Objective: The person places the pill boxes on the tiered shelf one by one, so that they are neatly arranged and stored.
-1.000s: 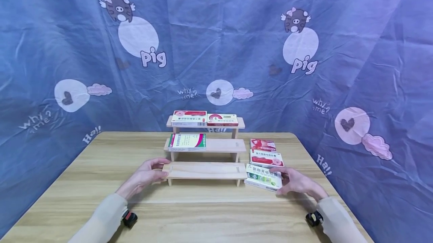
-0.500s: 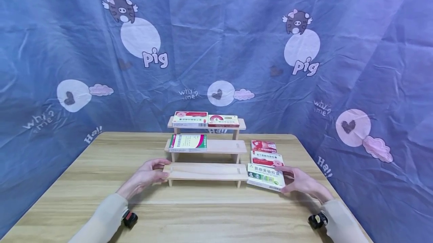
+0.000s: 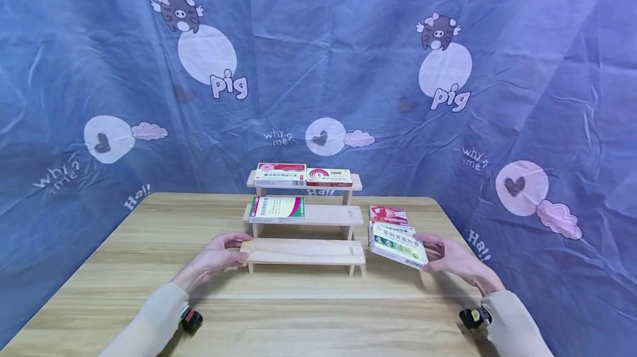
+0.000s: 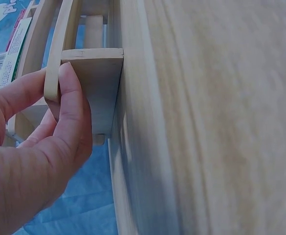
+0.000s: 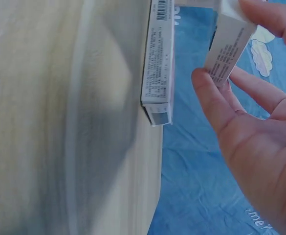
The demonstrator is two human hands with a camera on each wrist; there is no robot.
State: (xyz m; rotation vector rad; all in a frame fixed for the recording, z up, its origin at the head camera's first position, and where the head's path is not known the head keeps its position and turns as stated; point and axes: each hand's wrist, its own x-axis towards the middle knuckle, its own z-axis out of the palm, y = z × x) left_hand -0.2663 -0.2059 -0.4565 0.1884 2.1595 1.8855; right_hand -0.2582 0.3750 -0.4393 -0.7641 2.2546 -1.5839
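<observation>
My left hand [image 3: 219, 256] pinches the left end of the lowest board of a three-step wooden display rack [image 3: 303, 252]. In the left wrist view, thumb and fingers lie on opposite faces of that board [image 4: 59, 54]. My right hand [image 3: 455, 260] grips the right end of a white and green medicine box [image 3: 398, 245], which is tilted and raised off the table. This box partly covers a white and red medicine box [image 3: 393, 228] behind it. In the right wrist view, the held box [image 5: 228, 44] is apart from a box lying on the table [image 5: 157, 63].
On the top step lie a red and white box [image 3: 280, 174] and a second one [image 3: 329, 177] beside it. A green and white box [image 3: 277, 209] is on the middle step's left. Another red box [image 3: 387, 214] lies right of the rack. A blue curtain [image 3: 318, 69] hangs behind the table [image 3: 298, 324].
My right hand has lifted the white and green medicine box off the table and moved it slightly right and back, over the box behind. The left hand stays on the rack.
</observation>
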